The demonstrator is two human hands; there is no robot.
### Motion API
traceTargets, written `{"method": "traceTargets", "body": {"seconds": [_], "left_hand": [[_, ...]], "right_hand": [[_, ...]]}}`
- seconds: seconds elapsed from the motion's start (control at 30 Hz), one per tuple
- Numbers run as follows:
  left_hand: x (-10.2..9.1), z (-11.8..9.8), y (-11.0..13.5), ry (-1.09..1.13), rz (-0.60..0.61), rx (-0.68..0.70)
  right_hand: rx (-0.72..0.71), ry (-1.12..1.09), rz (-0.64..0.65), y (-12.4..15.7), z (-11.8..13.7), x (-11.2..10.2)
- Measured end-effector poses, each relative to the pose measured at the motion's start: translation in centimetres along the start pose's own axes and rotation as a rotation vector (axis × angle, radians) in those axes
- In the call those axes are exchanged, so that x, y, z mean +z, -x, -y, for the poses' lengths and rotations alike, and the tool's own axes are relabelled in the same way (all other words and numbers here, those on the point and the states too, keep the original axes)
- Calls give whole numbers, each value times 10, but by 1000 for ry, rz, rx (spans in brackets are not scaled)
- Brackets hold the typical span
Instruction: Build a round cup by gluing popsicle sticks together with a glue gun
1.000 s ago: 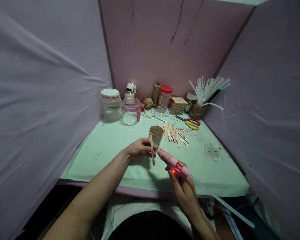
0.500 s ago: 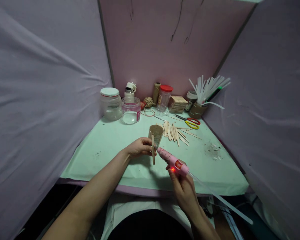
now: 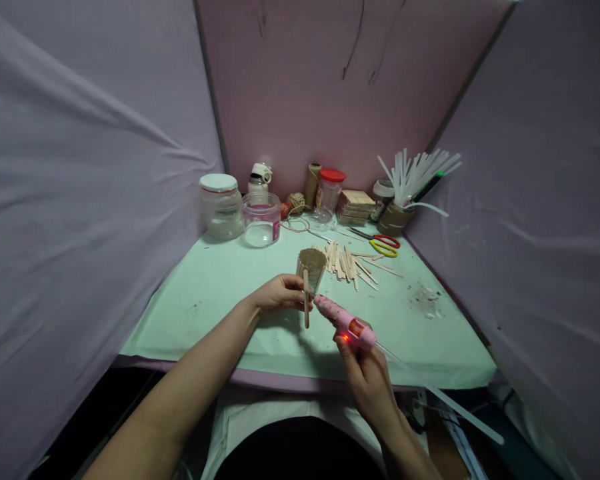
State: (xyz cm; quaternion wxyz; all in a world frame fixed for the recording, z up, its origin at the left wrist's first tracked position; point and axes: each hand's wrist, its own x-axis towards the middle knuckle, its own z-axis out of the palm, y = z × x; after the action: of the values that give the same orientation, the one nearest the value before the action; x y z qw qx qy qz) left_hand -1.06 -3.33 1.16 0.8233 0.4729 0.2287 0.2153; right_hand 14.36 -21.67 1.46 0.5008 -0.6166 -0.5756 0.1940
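My left hand (image 3: 283, 293) is closed on a wooden craft stick (image 3: 307, 303), which stands nearly upright between the fingers. Just behind it is a brown cup (image 3: 316, 263) with sticks along its side; whether the hand touches the cup too I cannot tell. In my right hand (image 3: 367, 363) is a pink hot glue gun (image 3: 337, 315), its red light glowing. The gun's nozzle meets or nearly meets the craft stick from the right. A long translucent glue stick (image 3: 450, 401) runs out of the gun's back.
Loose craft sticks (image 3: 347, 263) lie behind the cup, with scissors (image 3: 383, 243) to their right. Along the back stand a lidded jar (image 3: 221, 210), an open tub (image 3: 261, 223), a red-lidded jar (image 3: 329, 197), stacked wooden squares (image 3: 355, 207) and a holder (image 3: 396, 219) of glue sticks.
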Motion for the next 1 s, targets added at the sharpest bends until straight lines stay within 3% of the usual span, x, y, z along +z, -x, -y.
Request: {"method": "traceTargets", "body": {"seconds": [0.4,1.0], "left_hand": [[1,-3,0,21,-31,20],[4,-8,2,45,-118,85]], "right_hand": [[-2,31,-4,1,1,-1],[-13,37,93,6,-5,-3]]}}
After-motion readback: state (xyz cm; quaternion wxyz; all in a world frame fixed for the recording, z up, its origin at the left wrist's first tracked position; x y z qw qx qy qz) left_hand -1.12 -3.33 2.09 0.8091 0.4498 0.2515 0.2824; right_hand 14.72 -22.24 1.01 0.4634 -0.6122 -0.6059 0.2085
